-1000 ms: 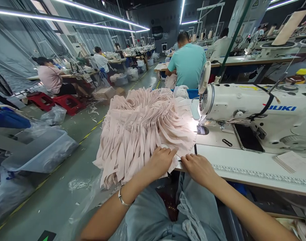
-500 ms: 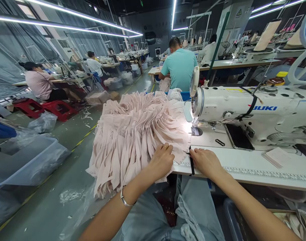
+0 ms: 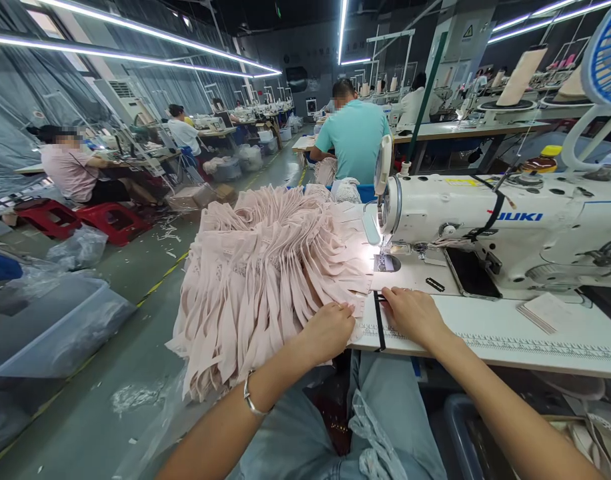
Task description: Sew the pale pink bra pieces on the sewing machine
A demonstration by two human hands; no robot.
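Observation:
A large bundle of pale pink fabric pieces (image 3: 265,267), gathered in many folds, lies at the left end of the sewing table. My left hand (image 3: 330,330) is at its near right edge, fingers closed on a fabric edge; the fingertips are partly hidden. To its right, my right hand (image 3: 415,317) rests over the white table with fingers curled together. A small dark tip shows at those fingers, too small to name. Just left of them a black band (image 3: 379,323) crosses the table edge. Beyond both hands stands a white sewing machine (image 3: 450,207), its needle area lit.
A black phone (image 3: 471,273) and a dark razor blade (image 3: 434,285) lie by the machine. Small fabric pieces (image 3: 548,312) are stacked farther right. A printed ruler strip (image 3: 515,345) runs along the table's front. A clear plastic bin (image 3: 60,327) stands on the left floor. A co-worker (image 3: 353,137) sits ahead.
My left hand has shifted right and slightly toward me along the fabric edge. The fabric's right edge has drawn back a little from the needle side. The right hand stays nearly in place.

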